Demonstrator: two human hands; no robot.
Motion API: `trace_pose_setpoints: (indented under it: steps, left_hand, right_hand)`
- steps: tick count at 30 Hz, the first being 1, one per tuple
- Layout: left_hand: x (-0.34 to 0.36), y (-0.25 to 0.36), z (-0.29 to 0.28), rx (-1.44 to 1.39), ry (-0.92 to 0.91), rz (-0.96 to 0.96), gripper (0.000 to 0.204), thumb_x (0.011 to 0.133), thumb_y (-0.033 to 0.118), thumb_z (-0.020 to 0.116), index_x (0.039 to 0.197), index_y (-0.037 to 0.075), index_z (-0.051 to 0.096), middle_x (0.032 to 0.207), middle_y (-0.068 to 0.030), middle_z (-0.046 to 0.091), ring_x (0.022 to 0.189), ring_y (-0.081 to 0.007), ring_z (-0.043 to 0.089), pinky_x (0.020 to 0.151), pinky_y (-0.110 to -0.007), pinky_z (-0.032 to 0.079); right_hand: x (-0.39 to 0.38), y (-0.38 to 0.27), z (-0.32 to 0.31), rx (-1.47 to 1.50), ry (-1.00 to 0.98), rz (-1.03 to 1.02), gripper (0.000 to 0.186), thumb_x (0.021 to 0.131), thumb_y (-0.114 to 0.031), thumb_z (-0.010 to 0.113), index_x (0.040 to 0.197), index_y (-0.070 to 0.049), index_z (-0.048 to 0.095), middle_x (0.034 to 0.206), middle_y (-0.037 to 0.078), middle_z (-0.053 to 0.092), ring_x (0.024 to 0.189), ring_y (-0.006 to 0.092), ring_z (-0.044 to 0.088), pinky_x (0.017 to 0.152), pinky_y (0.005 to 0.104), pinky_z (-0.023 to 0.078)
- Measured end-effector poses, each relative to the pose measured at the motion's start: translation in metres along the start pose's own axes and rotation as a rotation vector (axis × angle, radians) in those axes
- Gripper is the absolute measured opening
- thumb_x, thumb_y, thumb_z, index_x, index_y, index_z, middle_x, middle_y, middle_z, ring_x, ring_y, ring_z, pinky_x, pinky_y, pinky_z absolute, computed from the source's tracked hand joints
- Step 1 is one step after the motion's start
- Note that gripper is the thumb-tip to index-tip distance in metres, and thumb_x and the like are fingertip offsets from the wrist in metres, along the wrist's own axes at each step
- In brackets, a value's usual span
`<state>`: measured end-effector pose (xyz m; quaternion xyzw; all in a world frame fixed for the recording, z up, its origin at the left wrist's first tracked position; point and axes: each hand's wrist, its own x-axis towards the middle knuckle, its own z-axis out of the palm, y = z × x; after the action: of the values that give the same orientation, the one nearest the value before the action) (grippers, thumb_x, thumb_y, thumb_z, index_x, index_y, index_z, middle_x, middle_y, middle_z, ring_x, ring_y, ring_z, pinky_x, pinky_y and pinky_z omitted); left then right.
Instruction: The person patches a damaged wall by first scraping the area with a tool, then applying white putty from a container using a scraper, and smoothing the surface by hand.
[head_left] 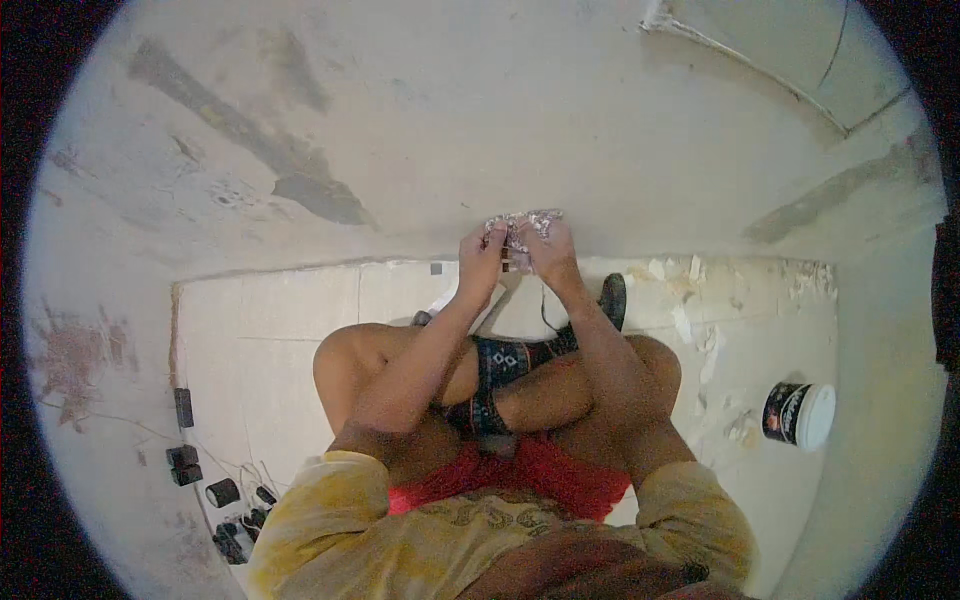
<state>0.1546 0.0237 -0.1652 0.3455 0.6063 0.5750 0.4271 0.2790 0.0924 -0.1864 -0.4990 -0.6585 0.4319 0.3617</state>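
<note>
Out in front of my crossed legs, close to the wall, both hands hold a crumpled, shiny silvery piece (540,217) that looks like foil or a glossy wrapper. My left hand (482,250) pinches its left side, thumb on top. Gripping the right side is my right hand (553,255), its fingers partly hidden behind the piece. Between the two hands a small dark and pale bit shows just below it, too small to name. A pale flat strip (440,298) lies on the floor beneath my left wrist.
A white tub with a dark label (785,412) lies at the right. Several black blocks (184,465), a dark cylinder (222,492) and thin cables are at the lower left. Pale flakes (683,325) litter the floor along the stained wall (440,110). A dark shoe (613,300) sits near my right forearm.
</note>
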Motion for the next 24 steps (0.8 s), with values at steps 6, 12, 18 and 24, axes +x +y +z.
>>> trace_pose_setpoints:
  steps: [6,12,18,24]
  left_hand:
    - [0.010,-0.015,-0.010,0.006,0.019,0.008,0.036,0.099,0.037,0.055,0.096,0.003,0.064,0.079,-0.0041,0.063,0.069,-0.0124,0.059,0.055,-0.030,0.048]
    - [-0.001,-0.011,-0.006,-0.100,0.021,-0.141,0.030,0.100,0.031,0.054,0.098,0.003,0.064,0.081,-0.0048,0.063,0.070,-0.0125,0.061,0.055,-0.029,0.049]
    - [0.007,-0.022,-0.019,0.009,0.018,0.063,0.030,0.100,0.031,0.052,0.098,0.003,0.064,0.084,-0.0043,0.063,0.071,-0.0130,0.060,0.058,-0.030,0.050]
    - [0.000,0.011,-0.011,-0.006,0.007,-0.010,0.031,0.100,0.032,0.053,0.097,0.002,0.064,0.084,-0.0056,0.063,0.072,-0.0148,0.060,0.061,-0.030,0.051]
  right_hand:
    - [0.006,-0.011,0.003,-0.004,-0.111,-0.084,0.036,0.092,-0.033,0.059,0.094,0.001,0.068,0.092,0.021,0.068,0.089,0.0362,0.064,0.082,0.0449,0.049]
    - [-0.011,-0.033,-0.002,0.071,-0.073,-0.123,0.033,0.092,-0.028,0.061,0.083,0.003,0.064,0.074,0.017,0.066,0.063,0.0253,0.062,0.063,0.0384,0.049]
    - [-0.006,-0.032,0.003,0.054,-0.152,-0.020,0.035,0.092,-0.031,0.060,0.090,0.004,0.065,0.074,0.017,0.066,0.072,0.0285,0.065,0.069,0.0428,0.050]
    - [-0.002,-0.028,0.003,-0.015,0.051,-0.222,0.033,0.093,-0.030,0.060,0.092,0.003,0.066,0.073,0.017,0.066,0.068,0.0270,0.065,0.066,0.0396,0.052]
